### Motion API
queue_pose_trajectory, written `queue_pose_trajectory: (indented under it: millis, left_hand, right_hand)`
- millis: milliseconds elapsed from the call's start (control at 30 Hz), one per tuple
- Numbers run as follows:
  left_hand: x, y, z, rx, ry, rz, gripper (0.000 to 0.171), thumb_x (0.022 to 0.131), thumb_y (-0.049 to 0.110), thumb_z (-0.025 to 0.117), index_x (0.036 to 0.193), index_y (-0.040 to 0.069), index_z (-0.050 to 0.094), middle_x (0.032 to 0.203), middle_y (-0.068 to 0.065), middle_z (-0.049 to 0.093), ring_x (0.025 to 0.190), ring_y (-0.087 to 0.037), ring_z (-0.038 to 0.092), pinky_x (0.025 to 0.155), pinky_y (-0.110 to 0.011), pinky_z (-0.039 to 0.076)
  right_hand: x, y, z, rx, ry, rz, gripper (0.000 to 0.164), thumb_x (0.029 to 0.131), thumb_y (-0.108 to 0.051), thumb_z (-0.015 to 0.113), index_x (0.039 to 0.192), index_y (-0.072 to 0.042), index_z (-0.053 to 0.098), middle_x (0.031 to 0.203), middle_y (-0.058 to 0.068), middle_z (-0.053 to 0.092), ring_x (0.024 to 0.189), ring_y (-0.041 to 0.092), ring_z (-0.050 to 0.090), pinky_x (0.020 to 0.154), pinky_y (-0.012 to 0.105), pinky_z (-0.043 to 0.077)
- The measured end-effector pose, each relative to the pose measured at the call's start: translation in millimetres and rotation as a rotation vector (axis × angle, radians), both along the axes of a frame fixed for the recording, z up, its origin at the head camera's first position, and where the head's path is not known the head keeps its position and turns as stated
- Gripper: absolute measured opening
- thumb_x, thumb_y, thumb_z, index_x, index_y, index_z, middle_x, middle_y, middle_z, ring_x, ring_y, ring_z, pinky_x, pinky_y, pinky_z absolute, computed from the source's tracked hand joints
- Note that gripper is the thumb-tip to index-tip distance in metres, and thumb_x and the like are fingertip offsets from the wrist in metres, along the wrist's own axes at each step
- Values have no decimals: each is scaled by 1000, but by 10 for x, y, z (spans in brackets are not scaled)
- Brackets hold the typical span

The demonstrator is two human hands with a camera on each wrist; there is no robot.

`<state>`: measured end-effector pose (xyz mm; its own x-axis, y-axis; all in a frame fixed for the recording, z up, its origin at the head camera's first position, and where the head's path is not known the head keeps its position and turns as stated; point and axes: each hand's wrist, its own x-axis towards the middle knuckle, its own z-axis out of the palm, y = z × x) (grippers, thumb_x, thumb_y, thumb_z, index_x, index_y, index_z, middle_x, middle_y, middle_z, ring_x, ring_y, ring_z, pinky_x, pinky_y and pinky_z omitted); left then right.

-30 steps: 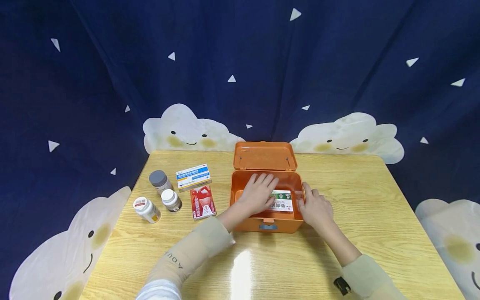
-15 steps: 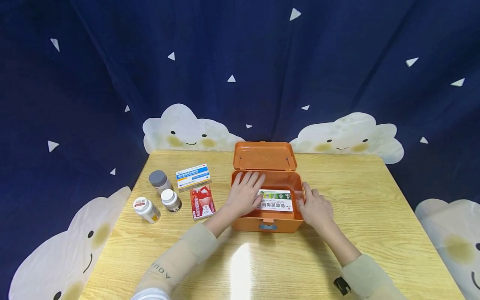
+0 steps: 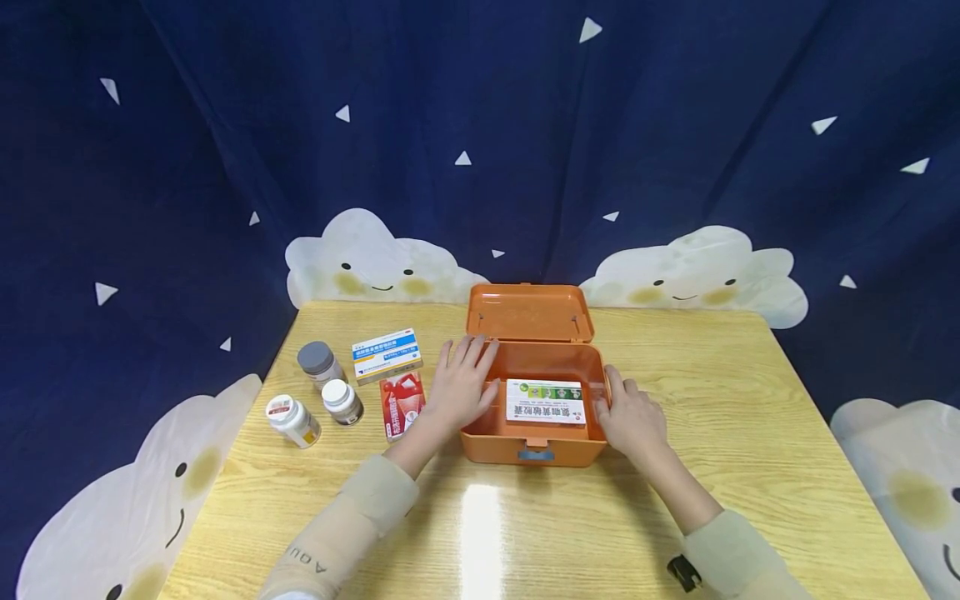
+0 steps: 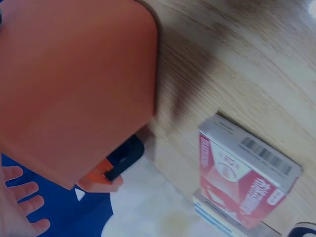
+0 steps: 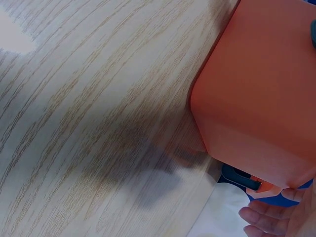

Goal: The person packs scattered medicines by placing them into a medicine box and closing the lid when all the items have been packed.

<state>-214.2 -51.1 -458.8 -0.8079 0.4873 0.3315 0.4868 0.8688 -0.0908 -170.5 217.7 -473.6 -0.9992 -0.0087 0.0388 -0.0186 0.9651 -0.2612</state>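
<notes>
An orange storage box (image 3: 495, 451) stands on the table with its lid (image 3: 529, 312) tipped back. In it a white and green medicine box (image 3: 545, 402) lies flat. My left hand (image 3: 459, 390) is at the box's left rim, fingers spread and straight, thumb pointing inward over the edge; nothing is in its grasp. With my right hand (image 3: 636, 417) I hold the right rim, thumb over the edge and fingers outside. Several fingers (image 5: 264, 224) of it show below the rim in the right wrist view.
Left of the storage box lie a red medicine box (image 3: 401, 404) and a blue and white medicine box (image 3: 387, 354). Farther left are a grey-capped bottle (image 3: 321, 363) and two white-capped bottles, one upright-looking (image 3: 342, 402), one nearer the edge (image 3: 294, 421). A dark curtain (image 3: 525, 167) hangs behind.
My left hand has moved left from above the medicine box inside to the storage box's left rim, uncovering that medicine box. The right hand has stayed at the right rim.
</notes>
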Motion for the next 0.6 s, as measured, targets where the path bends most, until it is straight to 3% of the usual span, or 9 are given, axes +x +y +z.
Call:
queue_pose_trajectory:
  millis: [267,600]
  left_hand:
    - [-61,-159,-21,49,-44,102,56,89,42,44,137,14,38,135,-9,39,125,-27,33,105,-49,22]
    - [-118,-354,-109,245,-66,209,54,88,35,47,135,10,38,135,-12,38,128,-29,29,107,-49,14]
  right_hand:
    - [0,1,-3,-5,-9,-3,54,90,-27,44,137,-6,29,112,28,51,85,44,55,66,54,44]
    - [-2,2,-14,2,10,3,54,90,-27,45,137,-6,30,109,27,52,83,44,55,64,53,44]
